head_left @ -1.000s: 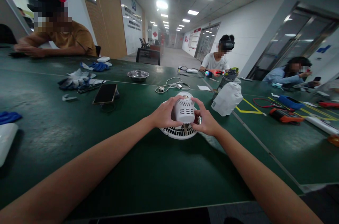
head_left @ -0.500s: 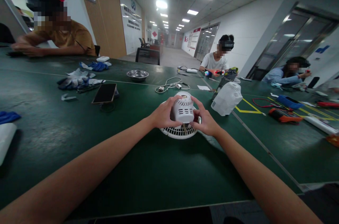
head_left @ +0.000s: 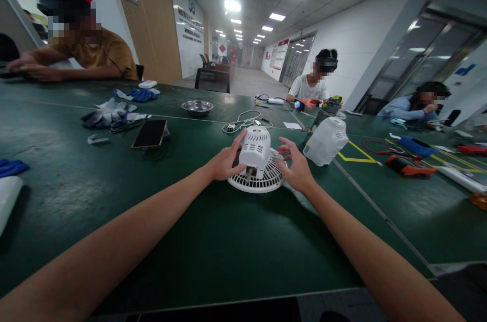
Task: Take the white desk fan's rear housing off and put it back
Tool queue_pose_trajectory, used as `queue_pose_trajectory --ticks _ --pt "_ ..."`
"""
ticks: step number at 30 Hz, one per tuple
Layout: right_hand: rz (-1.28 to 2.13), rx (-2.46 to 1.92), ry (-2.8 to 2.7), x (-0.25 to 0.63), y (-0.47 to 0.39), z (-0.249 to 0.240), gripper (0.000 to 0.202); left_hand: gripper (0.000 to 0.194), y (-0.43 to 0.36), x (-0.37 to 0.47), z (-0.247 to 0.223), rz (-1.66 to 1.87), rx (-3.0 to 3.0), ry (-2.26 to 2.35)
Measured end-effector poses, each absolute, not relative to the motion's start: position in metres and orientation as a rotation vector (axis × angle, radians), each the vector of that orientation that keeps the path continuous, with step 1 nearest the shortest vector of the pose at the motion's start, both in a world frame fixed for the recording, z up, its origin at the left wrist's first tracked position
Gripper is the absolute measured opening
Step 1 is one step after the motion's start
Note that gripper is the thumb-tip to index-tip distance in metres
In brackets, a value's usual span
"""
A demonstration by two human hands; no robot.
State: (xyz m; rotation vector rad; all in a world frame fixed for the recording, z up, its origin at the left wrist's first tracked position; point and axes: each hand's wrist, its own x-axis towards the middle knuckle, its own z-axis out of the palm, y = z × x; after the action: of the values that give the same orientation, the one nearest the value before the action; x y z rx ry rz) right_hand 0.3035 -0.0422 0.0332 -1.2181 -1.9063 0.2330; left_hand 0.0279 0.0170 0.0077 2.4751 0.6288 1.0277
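Observation:
A white fan grille point(head_left: 272, 180) lies flat on the green table, and a white slotted motor cover point(head_left: 255, 148) stands over it, leaning left. My left hand point(head_left: 225, 162) grips the cover from its left side, thumb at the lower front and the other fingers partly hidden behind it. An opening at the cover's lower front shows a dark inside and a small metallic part. My right hand point(head_left: 299, 167) is apart from the cover, over the grille's right edge, its fingers spread and holding nothing; whether a fingertip touches the grille cannot be told.
Beyond the grille lie a white cable point(head_left: 247, 121) and a metal bowl point(head_left: 197, 107). A phone point(head_left: 150, 134) and gloves point(head_left: 110, 113) are to the left. On the right stand a translucent white container point(head_left: 326, 142) and an orange meter point(head_left: 410, 166). Several people sit around the table.
The motor cover has shifted left and tilted, uncovering more of the grille. My right hand has let go of it and opened, while my left hand keeps hold.

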Motion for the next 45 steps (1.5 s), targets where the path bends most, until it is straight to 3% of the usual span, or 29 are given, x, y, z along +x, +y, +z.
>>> queue_pose_trajectory --ticks 4,10,19,22,27,33,45 --pt "0.339 -1.358 -1.835 0.311 -0.032 0.025 0.071 0.091 0.016 0.023 0.012 1.071 2.482 0.647" --pt "0.294 -1.431 -1.973 0.311 -0.030 0.022 0.063 0.085 0.010 0.028 0.019 1.117 2.440 0.530" --pt "0.085 -1.385 -2.035 0.314 -0.042 0.043 0.039 0.112 0.010 0.043 0.015 1.106 2.297 0.479" --pt "0.111 -1.272 -2.104 0.317 -0.044 0.043 0.048 0.117 0.006 0.046 0.019 1.053 2.290 0.458" --pt "0.335 -1.020 -2.163 0.316 -0.041 0.035 0.083 0.125 0.000 0.048 0.025 0.995 2.307 0.494" --pt "0.340 -1.002 -2.094 0.307 -0.042 0.032 0.111 0.122 -0.005 0.051 0.029 1.001 2.309 0.478" --pt "0.392 -1.003 -2.105 0.310 -0.037 0.031 0.111 0.126 0.000 0.049 0.025 0.942 2.242 0.454"
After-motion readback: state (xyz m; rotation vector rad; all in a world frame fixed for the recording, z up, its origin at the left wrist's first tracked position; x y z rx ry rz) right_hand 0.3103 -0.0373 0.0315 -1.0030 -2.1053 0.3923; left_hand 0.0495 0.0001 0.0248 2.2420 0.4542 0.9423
